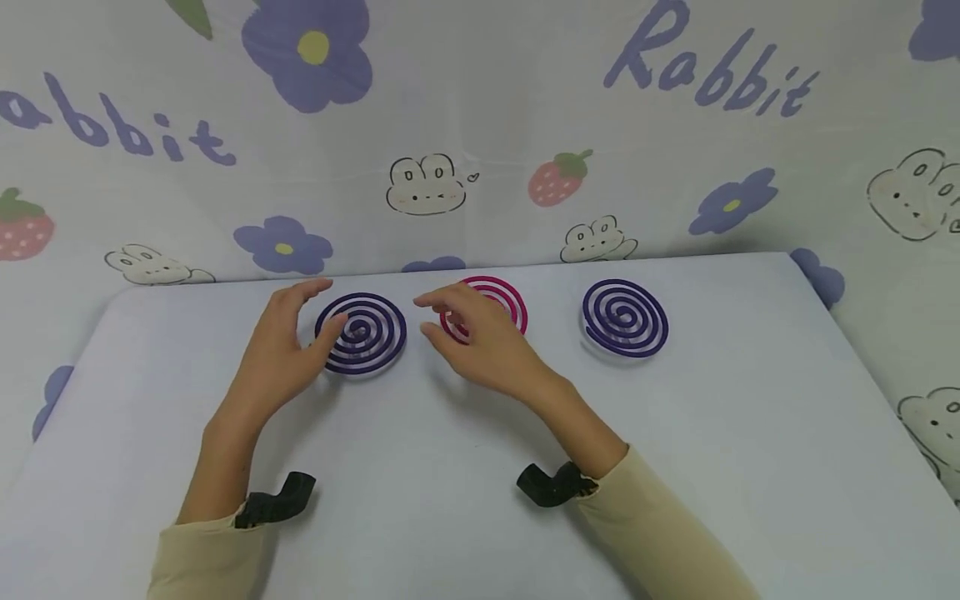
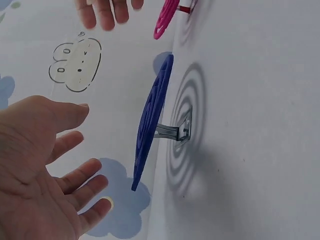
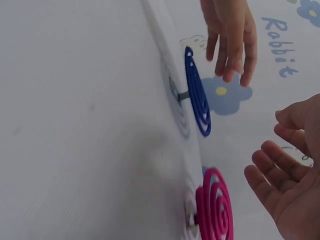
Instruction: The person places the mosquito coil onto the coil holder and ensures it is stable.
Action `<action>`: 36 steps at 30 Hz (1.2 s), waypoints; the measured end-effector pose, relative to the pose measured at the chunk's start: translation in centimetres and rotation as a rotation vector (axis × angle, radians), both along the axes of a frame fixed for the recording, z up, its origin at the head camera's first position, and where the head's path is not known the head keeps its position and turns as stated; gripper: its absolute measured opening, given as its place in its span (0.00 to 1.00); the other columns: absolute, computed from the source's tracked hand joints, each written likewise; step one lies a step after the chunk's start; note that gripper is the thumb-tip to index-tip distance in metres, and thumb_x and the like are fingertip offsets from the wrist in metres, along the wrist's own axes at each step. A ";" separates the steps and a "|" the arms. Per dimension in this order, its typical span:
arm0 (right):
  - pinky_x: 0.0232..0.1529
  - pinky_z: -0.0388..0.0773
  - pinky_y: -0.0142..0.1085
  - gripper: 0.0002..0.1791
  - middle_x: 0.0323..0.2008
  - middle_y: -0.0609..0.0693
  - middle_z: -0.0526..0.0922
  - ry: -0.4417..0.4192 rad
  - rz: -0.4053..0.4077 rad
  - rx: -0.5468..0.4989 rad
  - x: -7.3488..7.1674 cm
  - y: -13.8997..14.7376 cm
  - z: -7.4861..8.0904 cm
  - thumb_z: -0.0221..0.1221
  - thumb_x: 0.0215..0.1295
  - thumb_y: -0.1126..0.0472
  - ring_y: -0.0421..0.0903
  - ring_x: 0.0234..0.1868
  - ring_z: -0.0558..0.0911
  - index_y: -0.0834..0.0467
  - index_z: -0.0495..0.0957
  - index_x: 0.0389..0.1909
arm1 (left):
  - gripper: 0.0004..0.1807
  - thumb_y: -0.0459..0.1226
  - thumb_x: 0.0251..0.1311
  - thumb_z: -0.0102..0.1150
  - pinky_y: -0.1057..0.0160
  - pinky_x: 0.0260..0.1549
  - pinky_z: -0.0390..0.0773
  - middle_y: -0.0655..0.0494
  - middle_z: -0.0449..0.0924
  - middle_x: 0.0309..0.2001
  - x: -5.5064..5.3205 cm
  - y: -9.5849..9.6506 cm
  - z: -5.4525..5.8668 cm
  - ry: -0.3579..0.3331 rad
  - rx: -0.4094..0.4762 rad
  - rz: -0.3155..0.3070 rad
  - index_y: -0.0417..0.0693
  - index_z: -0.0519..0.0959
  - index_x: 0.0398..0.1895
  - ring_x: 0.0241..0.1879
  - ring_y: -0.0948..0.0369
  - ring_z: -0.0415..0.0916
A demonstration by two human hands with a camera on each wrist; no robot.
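A dark blue mosquito coil [image 1: 360, 332] lies raised on a small metal stand [image 2: 169, 132] at the left of the table. Beside and partly over it, my left hand [image 1: 279, 354] hovers with fingers spread, its thumb overlapping the coil's left side in the head view. My right hand [image 1: 491, 348] is held above a pink mosquito coil [image 3: 216, 210], covering much of it in the head view. The fingers of that hand are loosely bent and hold nothing. In the right wrist view, a gap shows between the hand and the pink coil.
Another dark blue mosquito coil [image 1: 624, 315] stands to the right in the same row. All three are near the back edge of the white table [image 1: 420, 517], before a printed cloth [image 1: 495, 108]. Dark bands with stubs [image 1: 277, 500] sit at both wrists.
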State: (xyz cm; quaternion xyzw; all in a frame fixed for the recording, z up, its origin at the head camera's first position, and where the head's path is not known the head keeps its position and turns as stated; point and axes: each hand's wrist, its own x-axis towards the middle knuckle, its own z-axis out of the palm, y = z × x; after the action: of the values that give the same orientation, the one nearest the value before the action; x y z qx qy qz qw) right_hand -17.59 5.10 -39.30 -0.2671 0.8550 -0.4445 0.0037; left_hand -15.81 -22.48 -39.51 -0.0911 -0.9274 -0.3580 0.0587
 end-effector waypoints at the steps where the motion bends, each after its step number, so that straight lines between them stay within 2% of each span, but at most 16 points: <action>1: 0.65 0.84 0.47 0.20 0.61 0.53 0.85 0.004 -0.004 -0.001 0.1 0.5 -0.1 0.62 0.75 0.58 0.53 0.61 0.84 0.56 0.81 0.65 | 0.31 0.43 0.76 0.59 0.31 0.76 0.62 0.36 0.67 0.76 0.1 -0.1 0.1 0.004 -0.011 -0.009 0.42 0.67 0.77 0.78 0.38 0.61; 5: 0.63 0.85 0.48 0.19 0.59 0.54 0.85 0.043 -0.028 -0.003 0.5 2.1 -0.8 0.63 0.74 0.60 0.52 0.60 0.86 0.57 0.82 0.63 | 0.30 0.41 0.75 0.61 0.30 0.75 0.63 0.34 0.68 0.74 0.6 -0.3 0.3 0.014 -0.057 -0.037 0.42 0.70 0.75 0.77 0.37 0.62; 9: 0.64 0.83 0.50 0.18 0.60 0.54 0.84 0.077 -0.047 -0.011 1.2 3.7 -1.4 0.64 0.73 0.62 0.53 0.61 0.84 0.59 0.82 0.61 | 0.28 0.39 0.74 0.63 0.29 0.74 0.64 0.34 0.69 0.72 1.3 -0.4 0.1 0.025 -0.089 -0.058 0.42 0.72 0.73 0.75 0.37 0.64; 12: 0.62 0.84 0.51 0.19 0.62 0.54 0.82 0.064 -0.056 -0.034 1.9 5.0 -1.8 0.64 0.72 0.63 0.55 0.60 0.84 0.60 0.82 0.62 | 0.27 0.38 0.73 0.64 0.29 0.73 0.65 0.34 0.70 0.71 1.9 -0.5 -0.3 0.033 -0.100 -0.059 0.43 0.73 0.72 0.74 0.37 0.65; 16: 0.62 0.85 0.51 0.21 0.64 0.53 0.81 0.043 -0.076 -0.065 2.7 7.1 -2.4 0.64 0.73 0.64 0.53 0.64 0.82 0.58 0.81 0.64 | 0.26 0.36 0.71 0.65 0.29 0.72 0.66 0.34 0.71 0.70 2.4 -0.7 -0.7 0.064 -0.107 -0.060 0.42 0.74 0.71 0.72 0.37 0.66; 19: 0.65 0.83 0.51 0.22 0.66 0.53 0.81 0.068 -0.103 -0.051 2.7 8.8 -2.6 0.65 0.73 0.65 0.51 0.69 0.79 0.57 0.80 0.66 | 0.26 0.35 0.70 0.65 0.30 0.71 0.67 0.34 0.72 0.69 2.9 -1.1 -0.9 0.086 -0.134 -0.055 0.42 0.75 0.69 0.71 0.37 0.67; 23: 0.67 0.82 0.50 0.22 0.67 0.53 0.81 0.125 -0.148 0.009 2.6 10.6 -2.4 0.65 0.72 0.64 0.51 0.67 0.81 0.57 0.80 0.66 | 0.26 0.36 0.69 0.66 0.29 0.68 0.69 0.34 0.72 0.69 3.6 -2.3 -1.1 0.086 -0.184 -0.034 0.43 0.75 0.69 0.70 0.36 0.68; 27: 0.70 0.78 0.38 0.23 0.66 0.52 0.81 0.172 -0.186 0.066 2.8 12.5 -2.2 0.66 0.72 0.63 0.50 0.67 0.80 0.56 0.80 0.66 | 0.29 0.36 0.69 0.67 0.28 0.66 0.69 0.33 0.72 0.69 4.1 -3.8 -1.2 0.085 -0.206 -0.009 0.43 0.73 0.71 0.70 0.35 0.68; 31: 0.74 0.66 0.23 0.23 0.66 0.54 0.81 0.232 -0.230 0.080 2.8 14.7 -2.3 0.66 0.71 0.65 0.53 0.70 0.78 0.58 0.80 0.65 | 0.31 0.37 0.69 0.67 0.28 0.66 0.68 0.33 0.71 0.70 4.3 -5.5 -1.4 0.090 -0.205 0.017 0.42 0.71 0.73 0.70 0.34 0.67; 36: 0.70 0.60 0.14 0.22 0.62 0.58 0.82 0.276 -0.282 0.073 2.8 17.0 -2.6 0.65 0.69 0.70 0.58 0.66 0.80 0.61 0.80 0.63 | 0.32 0.38 0.68 0.68 0.26 0.65 0.66 0.33 0.71 0.71 4.8 -8.0 -2.2 0.078 -0.225 0.039 0.43 0.71 0.73 0.70 0.33 0.67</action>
State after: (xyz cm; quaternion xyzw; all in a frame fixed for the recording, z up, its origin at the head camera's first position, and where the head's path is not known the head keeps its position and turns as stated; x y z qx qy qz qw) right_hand -14.79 22.12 -41.85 -0.2029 0.8919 -0.3685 -0.1661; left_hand -10.97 -30.44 -41.68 -0.0928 -0.9603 -0.2469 0.0909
